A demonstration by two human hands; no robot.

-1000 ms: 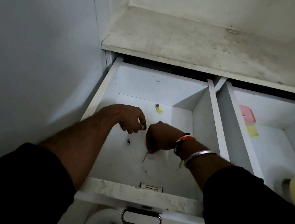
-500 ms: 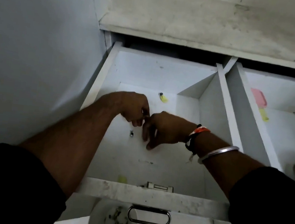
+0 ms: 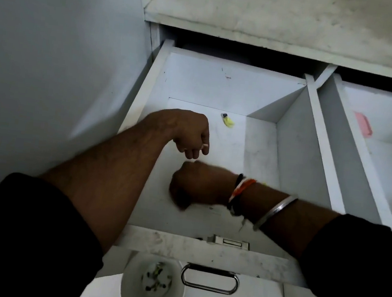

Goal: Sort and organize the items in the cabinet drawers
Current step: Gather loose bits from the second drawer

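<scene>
The left drawer (image 3: 286, 144) stands pulled out, white and nearly bare. A small yellow item (image 3: 228, 121) lies near its back. My left hand (image 3: 189, 133) hovers over the drawer's middle with curled fingers pinching a small pale piece (image 3: 205, 146). Just in front of it, my right hand (image 3: 198, 185) is blurred, its fingers curled down onto the drawer floor. Whether the right hand holds anything is hidden. A white cup (image 3: 130, 285) with several small bits inside sits below the drawer front.
The right drawer (image 3: 334, 130) is open too, with a pink item (image 3: 363, 127) at its back. A metal handle (image 3: 209, 279) and a latch (image 3: 228, 242) are on the left drawer's front. A grey wall (image 3: 53, 59) closes the left side and a dusty shelf (image 3: 278, 16) lies above.
My right hand slid left and down across the drawer floor, covering the spot where a small dark piece lay. My left hand stayed put. The view tilted down, showing more of the cup.
</scene>
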